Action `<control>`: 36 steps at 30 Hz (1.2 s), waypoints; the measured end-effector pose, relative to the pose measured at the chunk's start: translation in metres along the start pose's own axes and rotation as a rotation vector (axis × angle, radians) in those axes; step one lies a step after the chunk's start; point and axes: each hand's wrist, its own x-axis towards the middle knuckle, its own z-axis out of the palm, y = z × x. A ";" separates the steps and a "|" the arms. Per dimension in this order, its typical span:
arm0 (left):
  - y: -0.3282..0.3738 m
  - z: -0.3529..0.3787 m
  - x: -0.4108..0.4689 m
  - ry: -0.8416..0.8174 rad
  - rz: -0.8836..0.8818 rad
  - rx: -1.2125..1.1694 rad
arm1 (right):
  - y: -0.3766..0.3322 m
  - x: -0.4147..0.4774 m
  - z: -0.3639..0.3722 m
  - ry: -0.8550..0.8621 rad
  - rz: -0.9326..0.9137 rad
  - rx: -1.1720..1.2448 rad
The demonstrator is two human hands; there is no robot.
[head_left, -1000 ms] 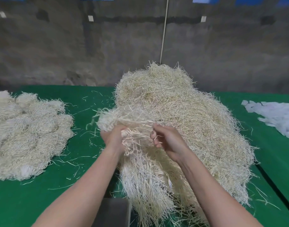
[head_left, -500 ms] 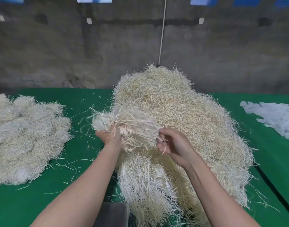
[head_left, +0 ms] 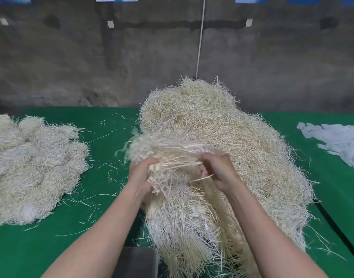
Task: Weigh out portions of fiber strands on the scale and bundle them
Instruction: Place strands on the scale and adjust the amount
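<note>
Both hands are on one handful of fiber strands (head_left: pixel 168 151), held up in the middle of the frame just in front of the big pile (head_left: pixel 232 141). The left hand (head_left: pixel 141 173) has its fingers wrapped round the bunch's left part, and the right hand (head_left: pixel 218 171) has its fingers curled in, pinching the strands at the other end. The stuff is pale straw-coloured, thin, stiff and frizzy, and it lies roughly sideways with loose ends poking out left. The green table (head_left: pixel 112 121) is littered with stray bits. A flatter, whiter heap (head_left: pixel 31 163) sits at the left, and white paper scraps (head_left: pixel 336 141) lie at the right edge.
</note>
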 end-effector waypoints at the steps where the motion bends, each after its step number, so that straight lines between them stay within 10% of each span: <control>1: 0.003 -0.007 0.003 0.081 0.021 0.030 | -0.003 0.002 -0.006 0.027 -0.005 0.021; 13: 0.010 -0.022 0.024 0.484 0.202 0.026 | 0.001 0.025 -0.050 0.351 0.007 0.010; 25: 0.013 -0.037 0.007 0.341 0.230 0.169 | 0.004 0.071 -0.087 0.684 0.072 0.083; 27: 0.011 -0.037 0.006 0.317 0.240 0.168 | 0.007 0.075 -0.085 0.717 0.064 -0.206; 32: 0.008 -0.030 0.002 0.268 0.228 0.142 | 0.010 0.063 -0.027 -0.004 0.038 -0.981; 36: 0.006 -0.020 0.000 0.251 0.192 0.111 | 0.000 0.053 0.009 -0.211 -0.138 -1.199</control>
